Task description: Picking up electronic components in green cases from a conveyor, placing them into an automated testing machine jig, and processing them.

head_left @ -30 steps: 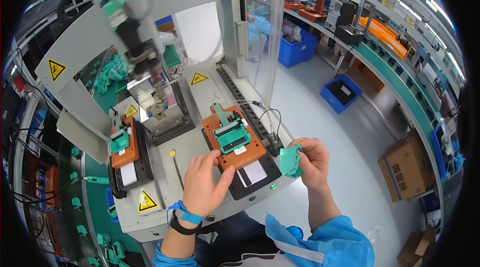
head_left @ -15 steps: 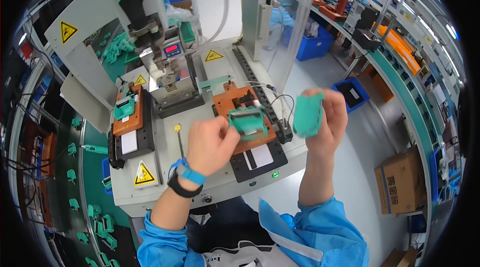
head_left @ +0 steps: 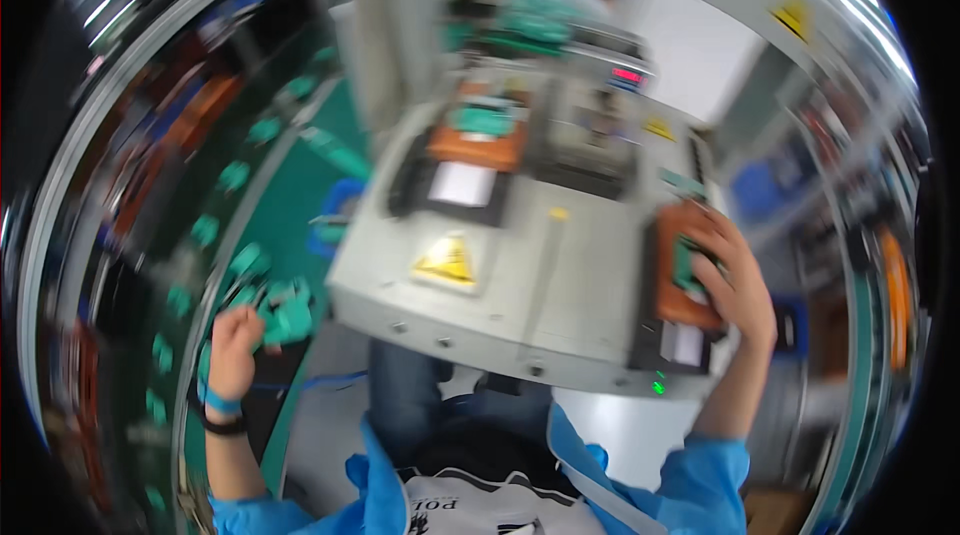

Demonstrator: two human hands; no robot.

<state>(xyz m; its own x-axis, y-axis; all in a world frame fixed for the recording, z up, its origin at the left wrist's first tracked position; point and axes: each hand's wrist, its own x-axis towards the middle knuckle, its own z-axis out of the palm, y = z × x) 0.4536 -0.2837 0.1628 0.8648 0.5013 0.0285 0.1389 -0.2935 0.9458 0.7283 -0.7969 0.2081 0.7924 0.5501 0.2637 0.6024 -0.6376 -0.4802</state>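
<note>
My left hand [head_left: 235,335] has swung down left of the tabletop [head_left: 520,285], fingers gripping a green part [head_left: 290,313]; my right hand [head_left: 735,280] now presses the orange fixture [head_left: 672,270], its grip blurred beyond telling.

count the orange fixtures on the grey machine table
2: one orange fixture at the far left of the table, one at the right edge under the right hand. Blur may hide others.

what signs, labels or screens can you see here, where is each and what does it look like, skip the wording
Warning sign: front of the grey machine deck, yellow triangle with black edge on a pale square.
Second warning sign: upper right on the white panel, yellow triangle, blurred.
Small warning sign: back of the deck, yellow, blurred.
Display: machine's back, dark strip with red glowing digits.
White label: on the left black fixture, plain rectangle.
White label: below the right hand.
</note>
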